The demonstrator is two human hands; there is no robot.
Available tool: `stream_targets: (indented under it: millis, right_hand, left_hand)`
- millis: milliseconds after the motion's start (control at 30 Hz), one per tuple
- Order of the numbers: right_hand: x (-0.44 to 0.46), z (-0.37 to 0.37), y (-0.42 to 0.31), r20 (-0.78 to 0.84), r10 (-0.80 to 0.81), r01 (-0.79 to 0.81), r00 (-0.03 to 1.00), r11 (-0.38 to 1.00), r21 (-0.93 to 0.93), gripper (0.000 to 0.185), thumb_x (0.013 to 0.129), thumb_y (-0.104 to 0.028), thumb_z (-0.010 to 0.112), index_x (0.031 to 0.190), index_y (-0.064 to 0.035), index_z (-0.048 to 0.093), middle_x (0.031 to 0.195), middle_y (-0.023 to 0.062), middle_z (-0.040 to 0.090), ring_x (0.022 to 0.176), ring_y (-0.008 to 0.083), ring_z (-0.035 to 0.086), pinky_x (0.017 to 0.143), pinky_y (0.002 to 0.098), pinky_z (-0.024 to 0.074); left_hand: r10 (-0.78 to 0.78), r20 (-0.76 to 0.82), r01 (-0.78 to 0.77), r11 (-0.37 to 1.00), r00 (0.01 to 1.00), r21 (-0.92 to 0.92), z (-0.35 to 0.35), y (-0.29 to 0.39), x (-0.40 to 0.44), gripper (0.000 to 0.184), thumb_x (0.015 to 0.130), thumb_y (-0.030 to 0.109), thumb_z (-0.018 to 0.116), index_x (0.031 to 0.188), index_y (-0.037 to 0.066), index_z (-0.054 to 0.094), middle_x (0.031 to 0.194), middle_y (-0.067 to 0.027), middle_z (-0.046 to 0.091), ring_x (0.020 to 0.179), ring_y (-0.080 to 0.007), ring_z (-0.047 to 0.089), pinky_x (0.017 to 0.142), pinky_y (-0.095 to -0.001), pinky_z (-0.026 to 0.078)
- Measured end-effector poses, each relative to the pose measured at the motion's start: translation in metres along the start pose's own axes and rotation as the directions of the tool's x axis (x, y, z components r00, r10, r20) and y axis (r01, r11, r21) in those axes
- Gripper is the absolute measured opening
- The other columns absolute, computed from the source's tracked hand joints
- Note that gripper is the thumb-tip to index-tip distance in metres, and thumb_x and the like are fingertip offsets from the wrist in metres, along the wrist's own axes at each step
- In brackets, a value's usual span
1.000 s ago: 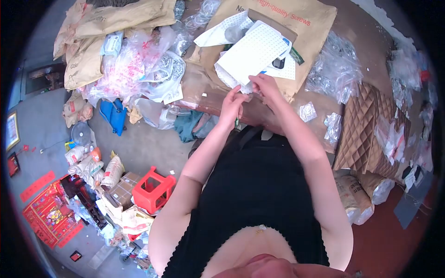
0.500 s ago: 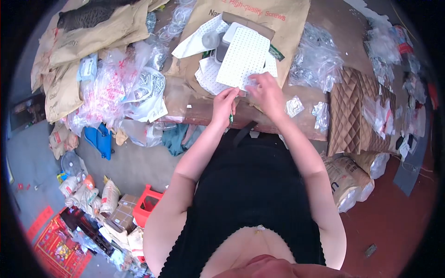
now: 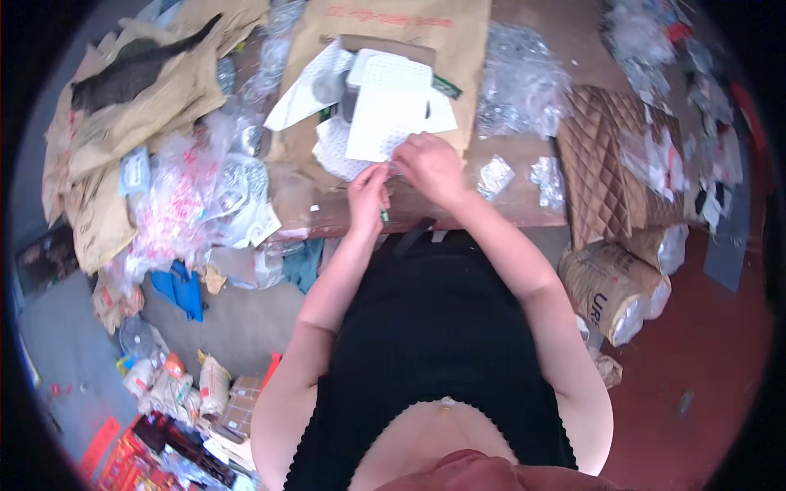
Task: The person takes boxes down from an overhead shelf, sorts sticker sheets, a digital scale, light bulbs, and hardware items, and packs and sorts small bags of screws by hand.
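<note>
My left hand (image 3: 370, 195) is closed in a pinch at the table's front edge, and a bit of green shows below its fingers. Close beside its fingertips, my right hand (image 3: 427, 166) is also closed, its fingers bent down at the lower edge of a white sheet (image 3: 389, 106) covered in small printed marks. Whatever lies between the fingertips is too small to make out. The sheet rests over a grey-and-white container (image 3: 349, 105). More dotted white sheets (image 3: 334, 147) lie around it, and a clear round item (image 3: 328, 85) is at its left.
Under the sheets lies a brown paper sack (image 3: 458, 49). Clear plastic bags (image 3: 520, 82) are piled at right, pinkish bags (image 3: 180, 180) at left. Two small silvery packets (image 3: 495, 177) sit near the edge. A quilted brown cover (image 3: 602, 164) hangs at right; a cat (image 3: 123, 82) lies at far left.
The whole view has shifted, with the table contents further left. My right hand's fingers have come down and in, closer to my left fingertips. The cat's tail now stretches out to the right.
</note>
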State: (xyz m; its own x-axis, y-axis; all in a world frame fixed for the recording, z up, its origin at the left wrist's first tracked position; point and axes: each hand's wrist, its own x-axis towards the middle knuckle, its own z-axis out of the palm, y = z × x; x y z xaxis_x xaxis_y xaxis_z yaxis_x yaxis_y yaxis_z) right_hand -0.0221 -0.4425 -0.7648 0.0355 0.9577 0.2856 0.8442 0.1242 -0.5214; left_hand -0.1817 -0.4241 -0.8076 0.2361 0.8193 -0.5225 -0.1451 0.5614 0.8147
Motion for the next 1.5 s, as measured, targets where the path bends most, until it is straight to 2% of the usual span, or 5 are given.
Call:
stream_targets:
  millis: [233, 333, 500, 700, 1500]
  right_hand:
    - [-0.019, -0.030, 0.001, 0.010, 0.124, -0.121, 0.992, 0.946, 0.300, 0.014, 0.077, -0.017, 0.071, 0.084, -0.0074, 0.064, 0.079, 0.0086, 0.061, 0.077, 0.0243, 0.063, 0.070, 0.0347, 0.0505]
    - [-0.067, -0.029, 0.066, 0.188, 0.552, -0.510, 0.812, 0.516, 0.688, 0.016, 0.087, -0.020, 0.070, 0.090, -0.0050, 0.066, 0.084, 0.0006, 0.066, 0.077, 0.0080, 0.060, 0.072, 0.0273, 0.0494]
    - [-0.143, -0.019, 0.178, 0.283, 0.757, -0.744, 0.589, 0.372, 0.554, 0.018, 0.088, -0.021, 0.067, 0.096, -0.0048, 0.069, 0.085, -0.0005, 0.067, 0.077, 0.0071, 0.059, 0.069, 0.0265, 0.0486]
    - [-0.145, -0.005, 0.181, 0.265, 0.718, -0.764, 0.644, 0.585, 0.271, 0.021, 0.087, -0.022, 0.067, 0.094, -0.0020, 0.068, 0.079, 0.0032, 0.068, 0.071, 0.0102, 0.062, 0.065, 0.0288, 0.0489]
    - [-0.142, 0.012, 0.182, 0.137, 0.766, -0.778, 0.628, 0.613, 0.137, 0.018, 0.085, -0.018, 0.067, 0.092, -0.0009, 0.065, 0.078, 0.0105, 0.069, 0.070, 0.0203, 0.068, 0.064, 0.0353, 0.0522]
  left_hand:
    - [0.034, -0.103, -0.038, 0.999, 0.994, -0.033, 0.001, 0.010, 0.006, 0.024, 0.094, 0.018, 0.061, 0.110, 0.000, 0.063, 0.087, -0.0064, 0.067, 0.047, -0.0045, 0.044, 0.039, -0.0208, 0.035]
    - [-0.002, -0.150, -0.011, 0.996, 0.989, -0.091, 0.000, 0.023, 0.005, 0.029, 0.095, 0.022, 0.060, 0.116, 0.002, 0.057, 0.089, -0.0066, 0.065, 0.049, -0.0062, 0.045, 0.040, -0.0225, 0.035]
    - [-0.084, -0.101, 0.083, 0.996, 0.991, -0.016, 0.001, 0.023, -0.025, 0.038, 0.094, 0.020, 0.059, 0.128, 0.004, 0.048, 0.092, -0.0084, 0.063, 0.049, -0.0083, 0.044, 0.040, -0.0234, 0.034]
    - [-0.090, -0.001, 0.089, 0.981, 0.996, 0.175, -0.001, 0.004, -0.033, 0.038, 0.093, 0.015, 0.059, 0.128, 0.004, 0.049, 0.089, -0.0073, 0.060, 0.049, -0.0072, 0.044, 0.039, -0.0219, 0.035]
    - [-0.090, 0.048, 0.081, 0.981, 0.995, 0.177, 0.003, -0.001, -0.035, 0.031, 0.094, 0.014, 0.057, 0.123, 0.003, 0.052, 0.090, -0.0077, 0.061, 0.050, -0.0063, 0.044, 0.039, -0.0213, 0.035]
